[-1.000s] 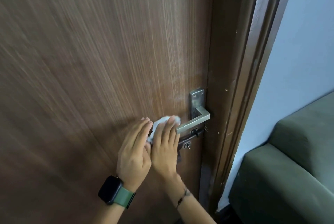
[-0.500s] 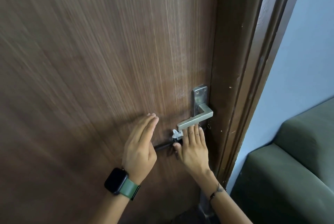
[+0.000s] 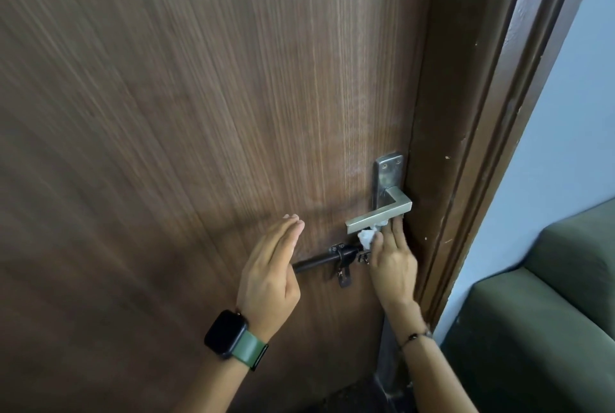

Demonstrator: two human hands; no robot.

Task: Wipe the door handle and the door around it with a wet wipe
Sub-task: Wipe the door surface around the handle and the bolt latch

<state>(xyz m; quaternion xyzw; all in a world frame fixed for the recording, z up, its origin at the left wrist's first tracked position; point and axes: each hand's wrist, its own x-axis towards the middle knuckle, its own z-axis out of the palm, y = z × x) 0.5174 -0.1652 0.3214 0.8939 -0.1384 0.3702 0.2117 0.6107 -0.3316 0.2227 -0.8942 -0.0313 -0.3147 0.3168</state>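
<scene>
A brown wood-grain door [image 3: 199, 113] fills the view. Its silver lever handle [image 3: 379, 215] sits on a metal plate near the right edge. My right hand [image 3: 392, 259] lies flat with straight fingers under the lever, pressing a crumpled white wet wipe [image 3: 367, 237] against the door just below the handle. The wipe is mostly hidden behind my fingers. My left hand [image 3: 271, 266] is flat and holds nothing; its palm rests against the door left of the handle, with a watch on the wrist.
A dark sliding bolt latch [image 3: 336, 258] runs across the door between my hands. The dark brown door frame [image 3: 466, 146] stands right of the handle. A pale wall [image 3: 572, 113] and a green sofa [image 3: 549, 329] lie at the right.
My right hand slid with the wipe from left of the lever's tip to below the lever, near the door's edge. The left hand stayed flat on the door.
</scene>
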